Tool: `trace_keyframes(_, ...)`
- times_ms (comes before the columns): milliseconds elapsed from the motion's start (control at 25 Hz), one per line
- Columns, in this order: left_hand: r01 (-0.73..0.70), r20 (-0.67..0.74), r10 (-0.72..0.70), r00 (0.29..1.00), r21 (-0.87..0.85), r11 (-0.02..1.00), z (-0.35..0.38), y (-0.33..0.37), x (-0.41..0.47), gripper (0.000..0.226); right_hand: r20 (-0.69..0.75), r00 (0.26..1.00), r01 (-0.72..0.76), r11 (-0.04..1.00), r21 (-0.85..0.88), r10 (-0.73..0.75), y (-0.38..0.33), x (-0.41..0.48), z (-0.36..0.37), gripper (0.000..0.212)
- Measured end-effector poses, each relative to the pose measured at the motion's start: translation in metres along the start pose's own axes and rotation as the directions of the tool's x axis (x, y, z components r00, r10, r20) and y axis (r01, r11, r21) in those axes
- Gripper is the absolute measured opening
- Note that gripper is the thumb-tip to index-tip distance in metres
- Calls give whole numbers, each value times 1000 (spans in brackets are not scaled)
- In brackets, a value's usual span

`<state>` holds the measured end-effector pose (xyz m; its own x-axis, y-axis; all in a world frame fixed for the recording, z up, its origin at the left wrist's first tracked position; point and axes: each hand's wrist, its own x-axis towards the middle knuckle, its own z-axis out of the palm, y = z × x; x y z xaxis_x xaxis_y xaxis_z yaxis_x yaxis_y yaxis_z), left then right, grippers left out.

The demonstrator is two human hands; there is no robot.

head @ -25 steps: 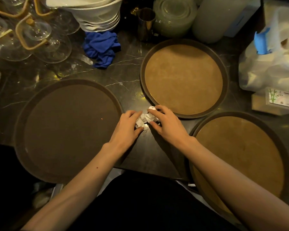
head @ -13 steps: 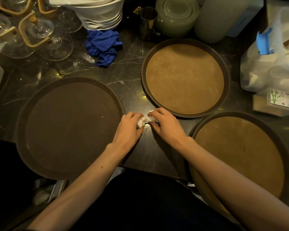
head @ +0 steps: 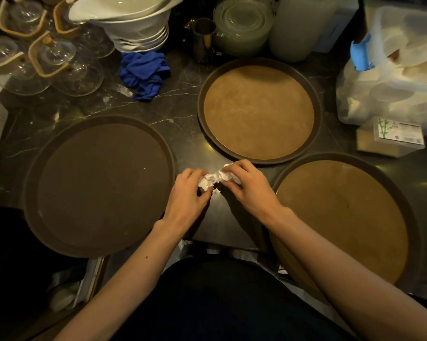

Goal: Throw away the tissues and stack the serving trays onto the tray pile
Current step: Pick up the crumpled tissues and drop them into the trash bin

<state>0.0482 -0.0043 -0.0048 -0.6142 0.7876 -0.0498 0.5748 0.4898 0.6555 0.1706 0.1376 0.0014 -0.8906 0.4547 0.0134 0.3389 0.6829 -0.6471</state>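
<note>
Crumpled white tissues point(head: 212, 179) lie on the dark marble counter between three round serving trays. My left hand point(head: 189, 193) curls around the left part of the wad and my right hand point(head: 247, 185) pinches its right part from above. A dark brown tray point(head: 35, 193) sits at the left and overhangs the counter's front edge. A tan tray point(head: 259, 112) lies further back. Another tan tray point(head: 342, 217) is at the right, partly under my right forearm.
At the back stand glass teapots point(head: 50, 60), stacked white bowls point(head: 138, 33), a blue cloth point(head: 143, 72), a metal cup point(head: 204, 38) and glass plates point(head: 242, 23). Plastic bags and a container point(head: 392, 75) and a small box point(head: 389, 136) crowd the right side.
Both hands stay on the tissue wad and have squeezed it a little tighter. The view has tilted slightly, nothing else moved.
</note>
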Motion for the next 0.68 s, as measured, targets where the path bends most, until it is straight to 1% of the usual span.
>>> trace_keyframes(240, -26, -71, 22, 997, -62, 998, 13, 31, -27, 29, -131, 991, 34, 999, 33, -29, 10, -40, -15, 29)
trace_keyframes(440, -58, -75, 51, 996, -101, 993, 18, 48, -56, 34, -193, 981, 17, 999, 38, -9, 7, -78, -25, 31)
trace_keyframes(600, -160, -89, 151, 985, -102, 982, 11, 54, -81, 40, -264, 965, 2, 1000, 27, 5, -15, -115, -25, 30)
trace_keyframes(680, -227, -90, 218, 972, -108, 968, 7, 53, -95, 38, -297, 955, -22, 1000, 9, 24, -32, -133, -21, 30)
